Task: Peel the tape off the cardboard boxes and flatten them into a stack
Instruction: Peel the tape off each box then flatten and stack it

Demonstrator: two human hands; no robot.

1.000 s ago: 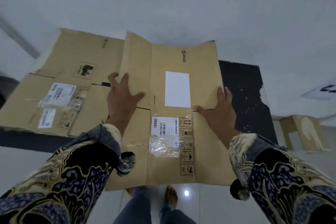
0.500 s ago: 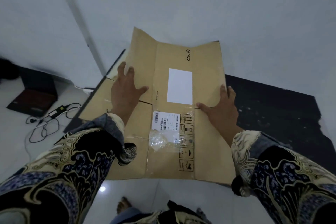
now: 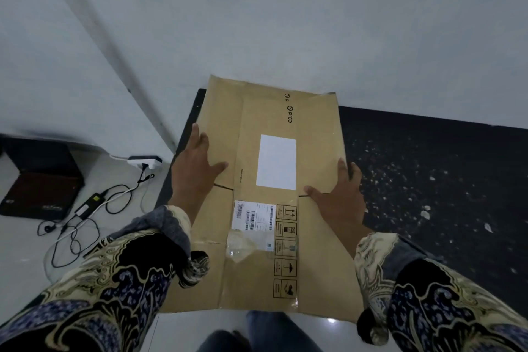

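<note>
Seen from my head camera: a flattened brown cardboard box (image 3: 265, 200) with a blank white label and a barcode sticker is held between my two hands above a black mat (image 3: 428, 180) by a pale wall (image 3: 285, 23). My left hand (image 3: 197, 168) lies on its left panel, fingers (image 3: 200, 140) straight and spread, thumb out to the right. My right hand (image 3: 340, 200) grips the box's right edge, fingers (image 3: 347, 171) curled over it, thumb on the face. A second cardboard edge (image 3: 225, 83) peeks out beyond the far side. At left, a black power adapter with cables (image 3: 91, 206) lies on the white tiled floor (image 3: 23, 243).
</note>
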